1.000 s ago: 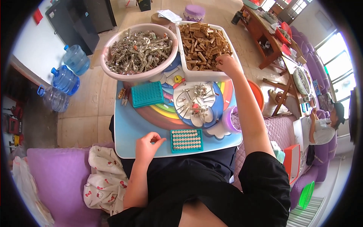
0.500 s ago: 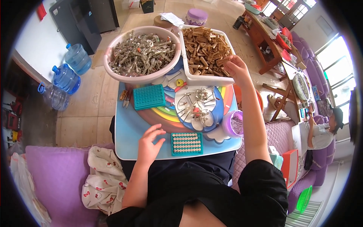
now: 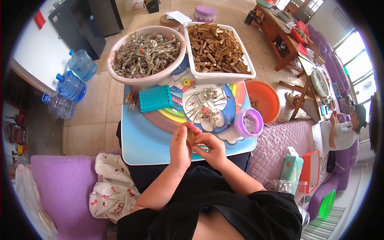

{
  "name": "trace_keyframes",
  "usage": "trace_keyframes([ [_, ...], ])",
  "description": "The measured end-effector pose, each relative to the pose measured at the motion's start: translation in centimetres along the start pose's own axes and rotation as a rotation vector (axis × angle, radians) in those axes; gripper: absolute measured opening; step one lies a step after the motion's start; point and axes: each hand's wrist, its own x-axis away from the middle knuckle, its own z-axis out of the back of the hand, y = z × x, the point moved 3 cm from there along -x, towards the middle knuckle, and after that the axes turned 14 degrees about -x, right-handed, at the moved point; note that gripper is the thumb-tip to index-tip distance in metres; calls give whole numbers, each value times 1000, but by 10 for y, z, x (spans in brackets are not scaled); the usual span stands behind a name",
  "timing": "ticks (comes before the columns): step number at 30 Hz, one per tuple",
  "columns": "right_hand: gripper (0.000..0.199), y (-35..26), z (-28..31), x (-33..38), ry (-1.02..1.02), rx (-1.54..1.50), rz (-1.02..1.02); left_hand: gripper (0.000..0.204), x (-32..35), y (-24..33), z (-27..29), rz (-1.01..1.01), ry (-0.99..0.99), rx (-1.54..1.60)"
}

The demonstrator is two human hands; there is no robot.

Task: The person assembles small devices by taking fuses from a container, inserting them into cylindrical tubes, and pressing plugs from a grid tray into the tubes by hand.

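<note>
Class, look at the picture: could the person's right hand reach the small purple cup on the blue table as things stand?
Probably yes: the purple cup stands just beyond the right hand with nothing between, though that hand and the left hand pinch a small brown piece.

Bright daylight from the windows at right, sharp in the centre, edges bent and black-vignetted.
</note>
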Motion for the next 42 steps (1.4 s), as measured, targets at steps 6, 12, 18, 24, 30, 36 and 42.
trace_keyframes([
  [6, 19, 21, 63, -60, 216, 555, -98, 22, 14, 3, 50, 113, 180, 29],
  [12, 21, 67, 109, -101, 242, 1126, -308, 20, 24, 6, 47, 106, 127, 68],
  [18, 17, 55, 113, -112, 342, 374, -174, 19, 25, 14, 54, 80, 114, 27],
  [24, 14, 27, 102, -114, 332, -155, -58, 19, 17, 8, 43, 143, 65, -61],
  [30, 12, 15, 96, -120, 340, -96, -85, 19, 18, 8, 47, 159, 79, -84],
  [36, 10, 2, 75, -107, 332, -176, 104, 18, 16, 9, 50, 227, 69, -110],
  [42, 11, 4, 76, -123, 244, -26, 74, 18, 13, 9, 40, 254, 71, -127],
])
